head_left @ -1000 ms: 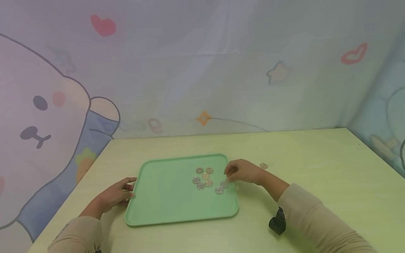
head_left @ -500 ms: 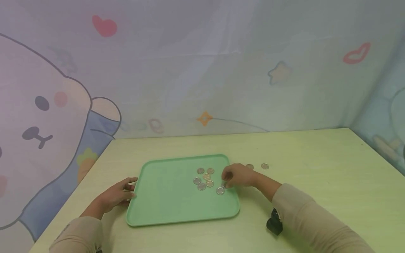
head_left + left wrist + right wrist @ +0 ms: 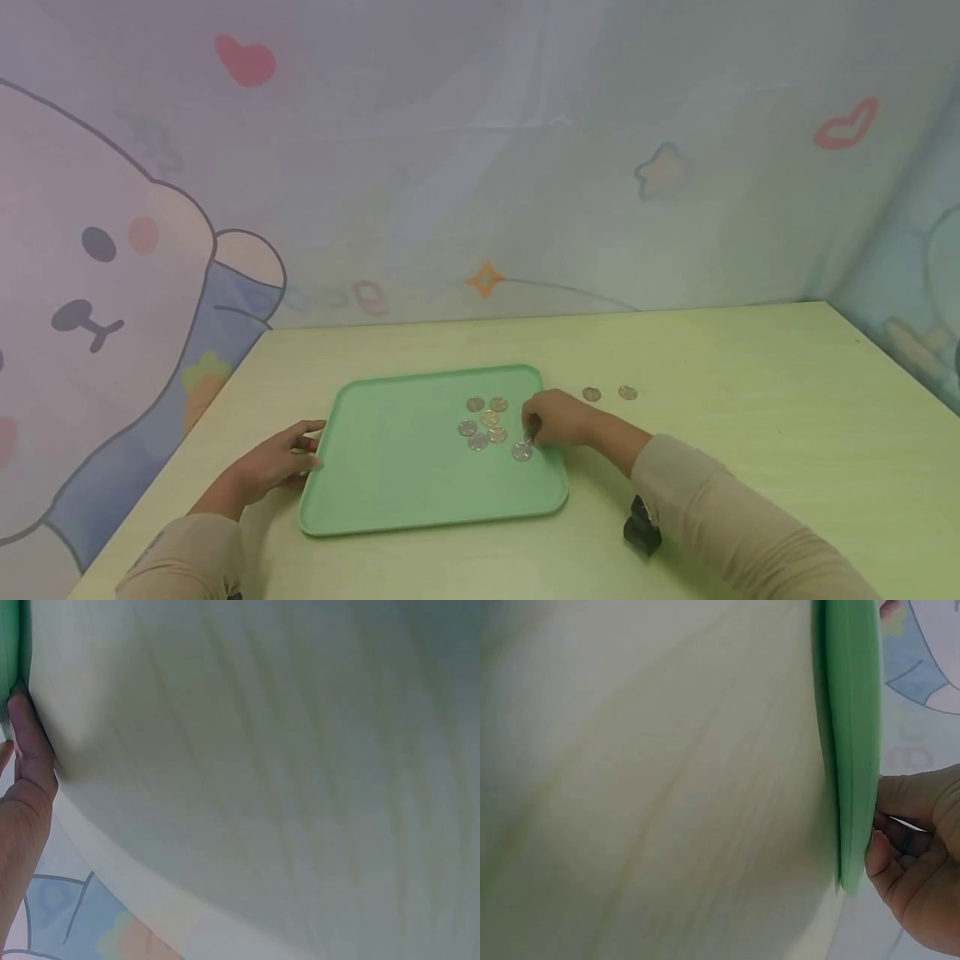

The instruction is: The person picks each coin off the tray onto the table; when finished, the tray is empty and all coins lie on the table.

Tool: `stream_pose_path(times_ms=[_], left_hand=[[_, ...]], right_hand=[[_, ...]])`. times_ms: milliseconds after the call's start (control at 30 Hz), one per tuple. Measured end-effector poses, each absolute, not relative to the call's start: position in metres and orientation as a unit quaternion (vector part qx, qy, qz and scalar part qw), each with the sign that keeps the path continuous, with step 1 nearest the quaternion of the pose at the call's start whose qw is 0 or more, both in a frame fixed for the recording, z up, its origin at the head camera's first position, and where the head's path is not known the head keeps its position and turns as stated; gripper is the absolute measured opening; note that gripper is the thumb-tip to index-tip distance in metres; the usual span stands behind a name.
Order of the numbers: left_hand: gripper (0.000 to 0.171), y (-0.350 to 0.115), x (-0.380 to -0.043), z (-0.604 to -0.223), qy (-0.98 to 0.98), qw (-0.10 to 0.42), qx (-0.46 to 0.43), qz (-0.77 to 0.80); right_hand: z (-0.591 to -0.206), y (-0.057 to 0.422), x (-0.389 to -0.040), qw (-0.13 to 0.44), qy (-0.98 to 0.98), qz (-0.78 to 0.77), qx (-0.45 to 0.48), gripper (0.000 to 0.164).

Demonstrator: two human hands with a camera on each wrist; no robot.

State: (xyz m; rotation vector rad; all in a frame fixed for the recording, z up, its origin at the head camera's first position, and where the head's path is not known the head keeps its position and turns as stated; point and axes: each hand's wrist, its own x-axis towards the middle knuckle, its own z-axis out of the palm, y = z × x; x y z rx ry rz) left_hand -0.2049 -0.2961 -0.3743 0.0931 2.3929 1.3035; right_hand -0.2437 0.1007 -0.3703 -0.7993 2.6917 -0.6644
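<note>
A pale green tray (image 3: 390, 492) lies on the table, with several coins on its right half. My left hand (image 3: 273, 462) rests at the tray's left rim, thumb and forefinger spread along the edge and touching it. My right hand (image 3: 558, 418) reaches over the right rim with curled fingers. Its fingertips pinch a silver coin (image 3: 529, 435), mostly hidden beneath them. Just beside that is another silver coin (image 3: 522, 451). Further left lies a loose cluster of silver and golden coins, among them a golden coin (image 3: 497, 434). In the right wrist view, the right hand's thumb and fingers are at the tray's surface.
Behind the right hand, two coins lie on the table: one coin (image 3: 592, 394) and, to its right, another coin (image 3: 627, 392). The pale yellow table (image 3: 750, 400) runs back to a printed cloth wall (image 3: 450, 167). A black device (image 3: 642, 527) hangs at the right cuff.
My right hand has moved slightly left and nearer, onto the silver coin at the tray's right side. A coin on the table behind it has come into view. The left hand has stayed put.
</note>
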Motion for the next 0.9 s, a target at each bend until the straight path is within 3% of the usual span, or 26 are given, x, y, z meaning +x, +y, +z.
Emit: stream_pose_path(times_ms=[567, 900], left_hand=[[0.063, -0.2989, -0.206, -0.3747, 0.856, 0.211, 0.036, 0.47], [0.063, -0.2978, -0.2064, -0.374, 0.86, 0.211, 0.019, 0.465]], right_hand=[[-0.3723, 0.09, -0.2463, 0.13, 0.941, -0.147, -0.275, 0.011], [-0.3683, 0.0953, -0.2478, 0.139, 0.934, -0.194, -0.268, 0.013]])
